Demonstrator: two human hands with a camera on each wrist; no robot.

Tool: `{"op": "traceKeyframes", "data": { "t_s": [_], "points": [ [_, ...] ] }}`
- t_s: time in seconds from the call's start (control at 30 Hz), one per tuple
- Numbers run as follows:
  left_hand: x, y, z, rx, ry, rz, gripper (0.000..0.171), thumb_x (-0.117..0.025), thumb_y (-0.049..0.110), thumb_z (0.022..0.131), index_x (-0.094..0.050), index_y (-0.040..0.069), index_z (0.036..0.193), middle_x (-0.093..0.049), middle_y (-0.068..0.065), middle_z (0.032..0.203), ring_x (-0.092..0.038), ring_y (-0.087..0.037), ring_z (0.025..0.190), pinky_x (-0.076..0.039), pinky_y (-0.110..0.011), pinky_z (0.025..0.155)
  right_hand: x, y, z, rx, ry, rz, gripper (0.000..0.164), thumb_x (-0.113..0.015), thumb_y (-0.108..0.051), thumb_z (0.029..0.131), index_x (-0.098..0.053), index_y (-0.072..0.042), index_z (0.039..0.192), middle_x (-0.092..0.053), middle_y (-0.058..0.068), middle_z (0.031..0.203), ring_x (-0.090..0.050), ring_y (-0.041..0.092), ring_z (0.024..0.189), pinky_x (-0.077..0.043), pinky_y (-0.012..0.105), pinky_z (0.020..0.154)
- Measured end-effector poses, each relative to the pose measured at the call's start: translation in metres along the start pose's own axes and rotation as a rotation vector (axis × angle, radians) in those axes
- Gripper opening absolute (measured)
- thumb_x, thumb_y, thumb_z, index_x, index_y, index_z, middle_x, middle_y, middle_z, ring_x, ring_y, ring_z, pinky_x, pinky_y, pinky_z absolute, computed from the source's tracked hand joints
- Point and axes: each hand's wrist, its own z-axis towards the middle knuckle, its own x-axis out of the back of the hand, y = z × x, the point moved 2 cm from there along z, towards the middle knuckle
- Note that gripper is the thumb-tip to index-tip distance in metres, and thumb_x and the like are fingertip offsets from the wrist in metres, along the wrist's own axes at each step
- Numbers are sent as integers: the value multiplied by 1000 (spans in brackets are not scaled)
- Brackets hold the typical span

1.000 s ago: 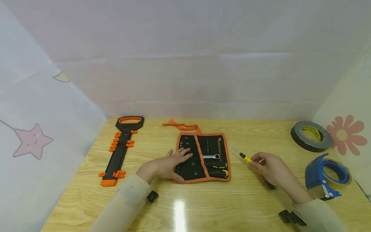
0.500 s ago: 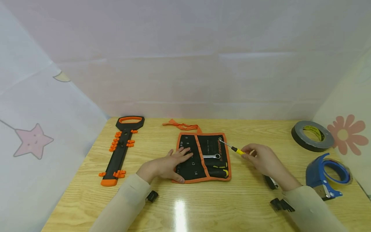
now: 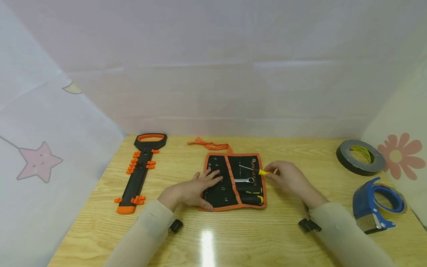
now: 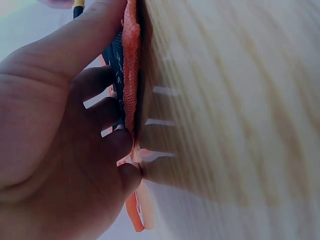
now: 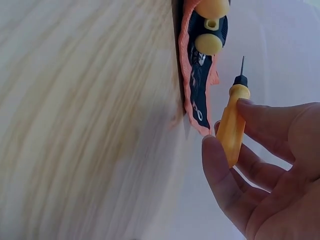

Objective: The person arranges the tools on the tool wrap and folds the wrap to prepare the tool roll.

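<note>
My left hand (image 3: 192, 192) rests with fingers spread on the numbered left half of a black tool pouch (image 3: 217, 202) with orange trim, lying unfolded on the table. Between thumb and fingers, my right hand (image 3: 289, 181) pinches a small screwdriver by its yellow handle (image 5: 231, 127). Its thin shaft points left over the pouch's right half, apart from the pockets. A ring-ended wrench (image 3: 246, 180) sticks out of one pocket there. Below it, yellow-and-black handles (image 3: 257, 199) fill lower pockets. In the left wrist view, the thumb and fingers lie along the orange edge (image 4: 131, 75).
A black rack with orange clips (image 3: 135, 178) lies at the left. Grey tape (image 3: 343, 157) and a blue tape dispenser (image 3: 361, 202) stand at the right. An orange tie (image 3: 210, 144) trails behind the pouch. Light sheets enclose the table's back and sides.
My right hand has carried the screwdriver leftward and slightly back, so its shaft now lies over the pouch's right half. My left hand has stayed in place.
</note>
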Motion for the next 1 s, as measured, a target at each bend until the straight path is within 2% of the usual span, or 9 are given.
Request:
{"op": "traceKeyframes", "data": {
  "t_s": [0.17,0.4,0.63,1.0],
  "points": [
    [0,1,0,-1,-1,3,108,-85,36,93,-17,22,176,4,-1,185,13,-33,170,3,-64,136,-5,-3,8,-7,-28,-19,18,-75,-14,102,-81,-7,117,-78,6,104,-66,17,87,-56,39,77],
    [1,1,0,4,0,3,108,-85,36,93,-17,22,176,4,0,185,12,-33,170,2,-64,136,-10,-7,16,6,-46,-63,12,-74,-14,103,-82,-10,110,-78,3,101,-66,18,86,-57,42,79],
    [0,1,0,12,-1,-2,108,-85,36,93,-17,23,176,4,1,185,13,-32,170,1,-65,135,-16,-9,24,23,-66,-110,16,-73,-11,103,-82,-7,115,-80,9,111,-73,29,105,-61,52,94],
    [0,1,0,19,-1,-6,108,-85,36,93,-17,25,176,5,1,185,13,-32,170,1,-66,135,-23,-11,32,41,-84,-79,18,-76,-11,102,-81,-7,119,-80,10,115,-73,31,110,-60,53,99]
  ]
}}
